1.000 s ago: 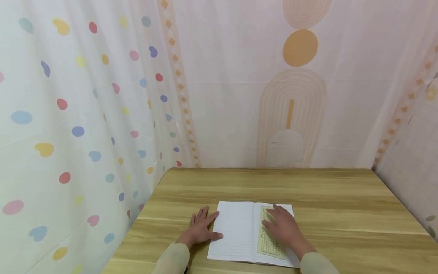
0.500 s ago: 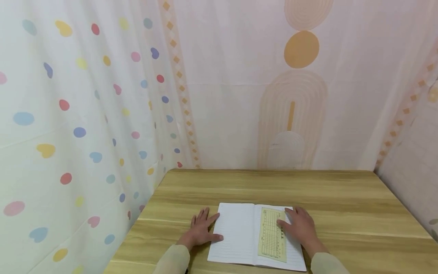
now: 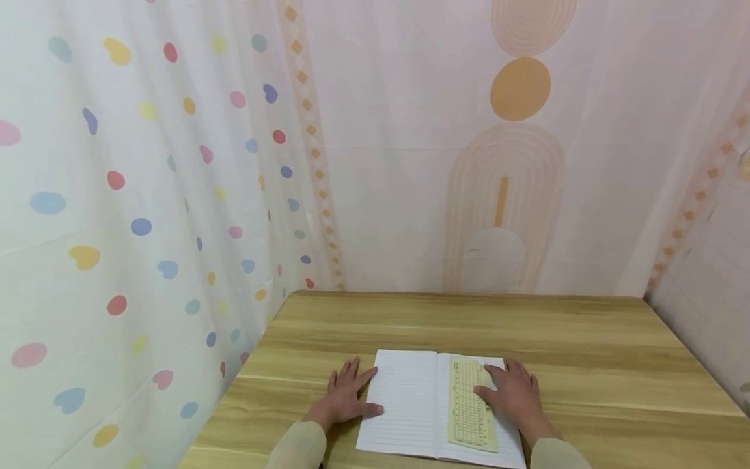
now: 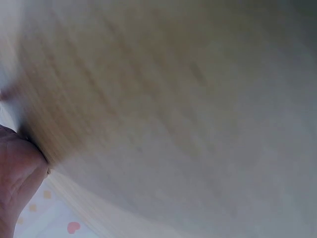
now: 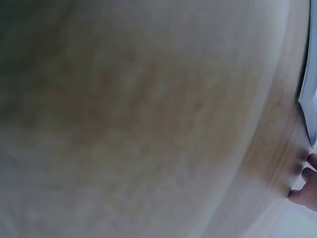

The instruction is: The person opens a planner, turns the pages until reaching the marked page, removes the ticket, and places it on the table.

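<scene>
An open notebook with lined white pages lies near the front of the table in the head view. On its right page is a yellow printed slip of paper, ruled with a grid. My left hand rests spread on the table, thumb and index finger touching the left page's edge. Along the right edge lies my right hand, its thumb and index finger on the slip's right side. The left wrist view catches part of the left hand at its margin; in the right wrist view, right fingertips show by the notebook's edge.
The wood-grain table extends behind the notebook and to both sides. Behind it hangs a pale curtain with an arch print; a dotted curtain hangs at the left. Both wrist views are mostly blurred wood surface.
My right hand has moved right, off the middle of the slip to its right side, uncovering the printed grid. The slip has shifted slightly right on the page. The left hand stays put.
</scene>
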Tool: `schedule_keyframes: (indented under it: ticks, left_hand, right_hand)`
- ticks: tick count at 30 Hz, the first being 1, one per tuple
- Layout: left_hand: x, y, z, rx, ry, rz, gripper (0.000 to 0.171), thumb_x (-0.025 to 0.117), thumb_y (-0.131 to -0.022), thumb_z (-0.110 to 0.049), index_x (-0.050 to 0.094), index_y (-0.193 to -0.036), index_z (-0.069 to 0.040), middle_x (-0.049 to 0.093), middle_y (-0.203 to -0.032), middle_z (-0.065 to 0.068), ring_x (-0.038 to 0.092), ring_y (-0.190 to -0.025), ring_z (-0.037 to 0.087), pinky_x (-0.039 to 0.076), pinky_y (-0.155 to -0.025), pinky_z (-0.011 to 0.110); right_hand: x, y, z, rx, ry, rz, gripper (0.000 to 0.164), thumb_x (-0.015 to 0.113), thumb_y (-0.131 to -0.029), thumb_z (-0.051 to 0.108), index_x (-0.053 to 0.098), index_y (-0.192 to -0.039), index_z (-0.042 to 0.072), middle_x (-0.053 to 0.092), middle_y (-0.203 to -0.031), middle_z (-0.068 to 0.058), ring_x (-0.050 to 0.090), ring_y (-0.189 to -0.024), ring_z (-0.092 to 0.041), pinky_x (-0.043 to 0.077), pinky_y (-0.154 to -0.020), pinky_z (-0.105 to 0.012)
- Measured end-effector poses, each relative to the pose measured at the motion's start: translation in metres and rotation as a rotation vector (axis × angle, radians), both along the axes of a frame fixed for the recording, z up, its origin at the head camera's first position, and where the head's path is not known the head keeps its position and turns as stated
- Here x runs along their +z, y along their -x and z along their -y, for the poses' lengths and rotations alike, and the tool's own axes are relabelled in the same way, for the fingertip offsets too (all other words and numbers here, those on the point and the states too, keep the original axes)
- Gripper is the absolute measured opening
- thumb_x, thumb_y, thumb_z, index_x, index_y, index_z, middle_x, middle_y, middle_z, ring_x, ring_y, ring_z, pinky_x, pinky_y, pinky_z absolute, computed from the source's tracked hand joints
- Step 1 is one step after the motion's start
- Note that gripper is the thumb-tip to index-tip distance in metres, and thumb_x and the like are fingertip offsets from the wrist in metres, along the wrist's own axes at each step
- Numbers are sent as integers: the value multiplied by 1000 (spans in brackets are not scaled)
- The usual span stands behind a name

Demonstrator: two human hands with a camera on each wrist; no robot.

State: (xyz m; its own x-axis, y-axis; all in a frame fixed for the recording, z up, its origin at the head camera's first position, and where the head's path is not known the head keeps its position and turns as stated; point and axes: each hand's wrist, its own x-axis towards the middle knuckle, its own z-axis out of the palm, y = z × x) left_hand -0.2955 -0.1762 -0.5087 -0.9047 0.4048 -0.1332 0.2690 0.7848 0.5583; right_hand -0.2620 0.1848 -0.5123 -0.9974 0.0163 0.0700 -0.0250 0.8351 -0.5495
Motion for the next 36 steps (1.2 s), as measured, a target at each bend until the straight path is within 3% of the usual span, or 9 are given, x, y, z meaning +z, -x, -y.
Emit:
schedule_keyframes:
  ticks: [4, 6, 11, 14, 20, 27, 31, 36]
  left_hand:
    - [-2, 1, 1, -2, 7, 3, 90, 73, -83, -56, 39, -153, -11, 6, -161, 30, 0, -148, 47, -6, -114, 64]
    - [-3, 1, 1, -7, 8, 7, 90, 73, -83, -55, 39, -153, -11, 5, -161, 30, -1, -148, 47, -7, -114, 64]
    - [-2, 0, 0, -6, -3, 6, 87, 75, -83, -51, 39, -153, -12, 6, -160, 31, -1, -148, 47, -6, -113, 65]
    - [-2, 0, 0, -2, 8, -1, 87, 75, -83, -51, 40, -153, -12, 7, -160, 31, 1, -147, 48, -4, -113, 66]
    - [-2, 0, 0, 3, 14, -2, 87, 76, -83, -51, 40, -153, -13, 8, -160, 31, 2, -147, 48, -4, -113, 65]
    - [-3, 1, 0, 1, 19, -3, 88, 75, -83, -52, 40, -153, -12, 8, -160, 31, 2, -148, 48, -4, -113, 66]
    - [-3, 1, 0, 3, 5, -2, 90, 75, -82, -54, 39, -153, -12, 7, -160, 31, 1, -148, 47, -5, -114, 65]
    - [-9, 3, 3, -5, -19, -17, 94, 74, -80, -60, 39, -152, -10, 7, -160, 32, -1, -147, 48, -8, -113, 64]
  right_hand:
    - [-1, 2, 0, -13, 22, -40, 45, 72, -88, 31, 68, -122, 1, 42, -141, -37, 32, -134, -55, 18, -106, -72]
    - [-1, 2, -1, -17, 57, -87, 37, 72, -88, 25, 70, -116, 0, 50, -135, -34, 40, -129, -53, 26, -104, -70]
    - [6, 2, -11, -48, 241, -86, 33, 69, -92, 18, 68, -116, -4, 66, -111, -19, 60, -100, -35, 49, -85, -52]
    - [12, 3, -20, -72, 314, -29, 38, 66, -95, 17, 63, -124, -6, 66, -107, -16, 59, -94, -27, 51, -79, -45]
    - [19, 3, -41, -91, 326, 15, 45, 63, -95, 14, 56, -132, -10, 62, -113, -24, 58, -100, -33, 49, -85, -50]
    - [21, -1, -69, -106, 311, 36, 50, 64, -94, 16, 51, -134, -12, 56, -94, -14, 50, -84, -25, 43, -69, -36]
    - [19, -4, -86, -119, 281, 36, 55, 63, -93, 16, 46, -136, -14, 59, -96, -20, 55, -85, -30, 47, -71, -40]
    - [20, -8, -102, -157, 238, 87, 63, 60, -95, 17, 34, -140, -18, 52, -121, -41, 54, -108, -51, 45, -89, -60]
